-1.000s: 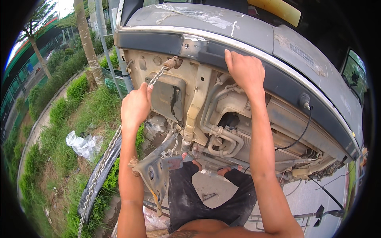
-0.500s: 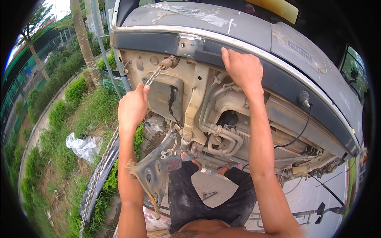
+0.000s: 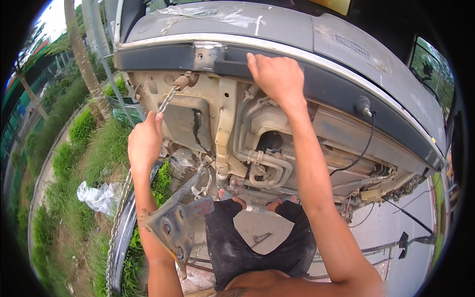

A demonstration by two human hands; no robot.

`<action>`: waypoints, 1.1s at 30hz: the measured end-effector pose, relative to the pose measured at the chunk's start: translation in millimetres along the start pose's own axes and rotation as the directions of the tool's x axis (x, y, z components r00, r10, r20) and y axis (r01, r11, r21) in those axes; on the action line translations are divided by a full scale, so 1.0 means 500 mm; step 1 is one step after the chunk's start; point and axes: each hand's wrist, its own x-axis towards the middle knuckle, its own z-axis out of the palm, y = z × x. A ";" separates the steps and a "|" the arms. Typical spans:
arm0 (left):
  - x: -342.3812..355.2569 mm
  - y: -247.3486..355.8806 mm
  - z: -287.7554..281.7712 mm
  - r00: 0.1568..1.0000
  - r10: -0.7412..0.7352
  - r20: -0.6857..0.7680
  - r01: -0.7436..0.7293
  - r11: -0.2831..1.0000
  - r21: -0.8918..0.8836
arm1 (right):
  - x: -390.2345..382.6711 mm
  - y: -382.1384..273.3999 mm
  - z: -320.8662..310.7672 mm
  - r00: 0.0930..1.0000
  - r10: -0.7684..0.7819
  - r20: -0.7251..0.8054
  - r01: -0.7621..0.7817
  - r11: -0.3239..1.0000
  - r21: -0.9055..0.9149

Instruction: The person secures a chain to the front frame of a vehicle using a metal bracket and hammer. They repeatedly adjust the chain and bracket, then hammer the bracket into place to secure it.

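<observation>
My left hand [image 3: 145,143] is closed around a metal chain [image 3: 167,100]. The chain's upper end runs to a rusty hook fitting [image 3: 186,80] under the vehicle's front, and its other length hangs down past my forearm at the left. My right hand [image 3: 278,81] is closed over the dark bumper strip [image 3: 326,94] along the vehicle's front edge; its fingertips are hidden behind the strip. In front of my left forearm stands a worn metal bracket [image 3: 170,228] with holes, on the end of a grey bar [image 3: 185,190].
Pipes [image 3: 269,168] and a hanging black cable [image 3: 363,153] show on the exposed underside. At left lie grass, shrubs and a crumpled plastic sheet [image 3: 98,197]. A small metal tool [image 3: 261,238] lies on the ground between my legs. Bars cross at lower right.
The whole view has shifted, so the vehicle and both hands appear farther left. My left hand still grips the chain and my right hand stays on the bumper strip.
</observation>
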 end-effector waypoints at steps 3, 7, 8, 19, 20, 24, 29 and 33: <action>-0.008 -0.013 -0.011 1.000 0.015 -0.010 -0.015 1.000 -0.010 | 0.001 -0.015 0.002 0.999 0.046 -0.028 -0.042 0.994 0.105; 0.030 -0.169 0.003 0.999 0.041 -0.002 -0.042 0.999 -0.014 | 0.025 -0.066 0.044 0.986 0.039 -0.165 0.000 0.973 0.232; 0.043 -0.192 0.029 0.996 0.079 -0.050 -0.078 0.996 0.035 | 0.021 -0.070 0.063 0.983 0.060 -0.174 -0.014 0.967 0.254; -0.005 -0.051 -0.027 0.988 0.144 -0.049 -0.128 0.962 0.243 | 0.010 -0.050 0.059 0.991 0.063 -0.114 -0.043 0.985 0.170; -0.002 -0.053 -0.025 0.988 0.146 -0.055 -0.128 0.959 0.254 | 0.009 -0.050 0.057 0.990 0.070 -0.119 -0.049 0.985 0.168; 0.009 -0.074 -0.012 0.980 0.179 -0.081 -0.151 0.950 0.273 | 0.013 -0.052 0.062 0.990 0.078 -0.113 -0.059 0.984 0.168; -0.001 -0.060 -0.019 0.989 0.137 -0.063 -0.117 0.962 0.247 | 0.009 -0.052 0.064 0.987 0.074 -0.146 -0.047 0.983 0.180; 0.008 -0.078 -0.008 0.983 0.172 -0.063 -0.149 0.952 0.267 | 0.006 -0.050 0.060 0.983 0.094 -0.155 -0.066 0.982 0.176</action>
